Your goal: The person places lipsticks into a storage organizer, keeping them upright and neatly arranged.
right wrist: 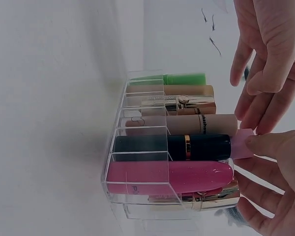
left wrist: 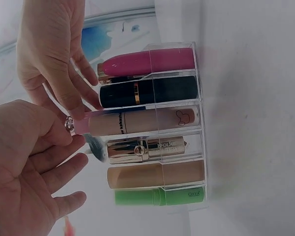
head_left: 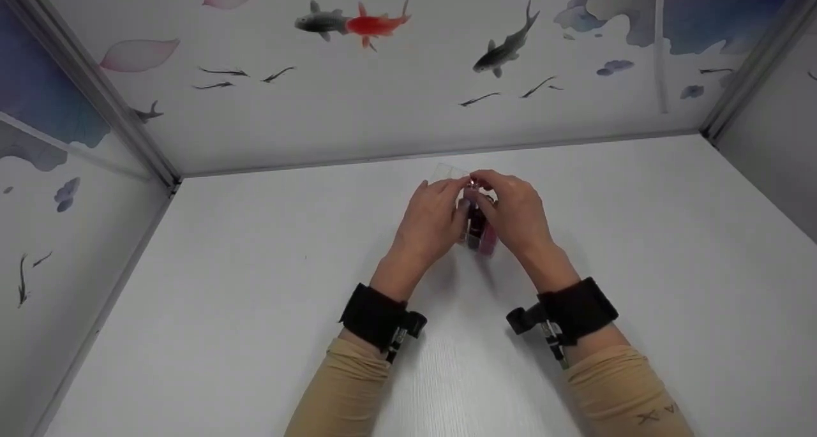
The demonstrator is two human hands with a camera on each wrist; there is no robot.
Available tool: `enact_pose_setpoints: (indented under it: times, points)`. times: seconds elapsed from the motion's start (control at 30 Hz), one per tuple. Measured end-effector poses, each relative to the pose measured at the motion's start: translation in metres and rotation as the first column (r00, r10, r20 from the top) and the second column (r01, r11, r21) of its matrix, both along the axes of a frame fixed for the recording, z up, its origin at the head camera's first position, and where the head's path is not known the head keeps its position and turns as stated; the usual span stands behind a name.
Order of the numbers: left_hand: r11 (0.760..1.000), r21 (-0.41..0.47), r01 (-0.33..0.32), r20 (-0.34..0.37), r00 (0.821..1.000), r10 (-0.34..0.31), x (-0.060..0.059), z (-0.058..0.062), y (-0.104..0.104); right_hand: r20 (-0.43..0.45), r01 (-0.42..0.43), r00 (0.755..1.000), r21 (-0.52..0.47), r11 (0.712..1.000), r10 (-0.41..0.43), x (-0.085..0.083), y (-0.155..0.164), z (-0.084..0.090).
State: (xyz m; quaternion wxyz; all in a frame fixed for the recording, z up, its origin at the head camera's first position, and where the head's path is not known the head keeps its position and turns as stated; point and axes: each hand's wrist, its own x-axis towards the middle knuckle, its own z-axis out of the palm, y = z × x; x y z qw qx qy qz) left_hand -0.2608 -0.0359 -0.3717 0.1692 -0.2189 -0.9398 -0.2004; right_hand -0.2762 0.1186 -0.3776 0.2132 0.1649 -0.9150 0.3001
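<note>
A clear lipstick organizer (left wrist: 201,147) stands upright on the table, with tubes in its slots. My right hand (head_left: 520,210) pinches the pink cap (right wrist: 242,142) of a lip gloss tube (left wrist: 132,122) with a pale body. The tube's lower part sits inside a slot. My left hand (head_left: 431,214) is at the same cap, its fingertips touching or close to the cap's end, its other fingers spread. Beside the gloss are a black lipstick (left wrist: 147,92), a magenta tube (right wrist: 162,177) and a gold lipstick (left wrist: 145,149). Fingers partly hide the cap.
Farther along the organizer are a beige tube (left wrist: 155,175) and a green lip balm (left wrist: 160,196). A white table (head_left: 255,284) spreads around it. Behind stands a white panel (head_left: 383,99) printed with fish; side panels flank the table. Both wrists wear black straps (head_left: 577,309) with cameras.
</note>
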Motion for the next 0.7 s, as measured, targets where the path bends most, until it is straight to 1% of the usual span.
enact_pose_setpoints:
  times: [0.13, 0.23, 0.37, 0.53, 0.6, 0.7]
  points:
    - [1.0, -0.003, 0.003, -0.011, 1.0, -0.003, 0.0, -0.0013, -0.0008, 0.009, 0.02, 1.0, 0.026, 0.999, -0.02, 0.001, -0.0008, -0.0005]
    - [1.0, -0.028, 0.001, -0.009, 1.0, -0.002, -0.0005, -0.0033, -0.0006, 0.046, 0.022, 0.999, 0.046, 0.999, -0.024, 0.0009, -0.0007, -0.0016]
    - [0.997, -0.08, -0.022, 0.02, 1.0, 0.024, -0.0008, -0.0044, 0.0004, 0.093, 0.015, 0.995, 0.062, 0.998, -0.021, 0.0, -0.0003, -0.0034]
    - [0.987, -0.151, -0.051, 0.088, 0.994, 0.065, -0.0002, -0.0032, 0.0019, 0.127, 0.009, 0.992, 0.067, 0.998, -0.018, -0.0019, 0.0005, -0.0055]
    - [0.986, -0.161, -0.052, 0.107, 0.992, 0.07, 0.0001, -0.003, 0.0024, 0.139, 0.008, 0.99, 0.068, 0.998, -0.018, -0.0026, 0.0008, -0.0061]
    - [0.986, -0.161, -0.053, 0.113, 0.991, 0.072, 0.0003, -0.0035, 0.0026, 0.149, 0.006, 0.989, 0.071, 0.997, -0.017, -0.0035, 0.0012, -0.0069]
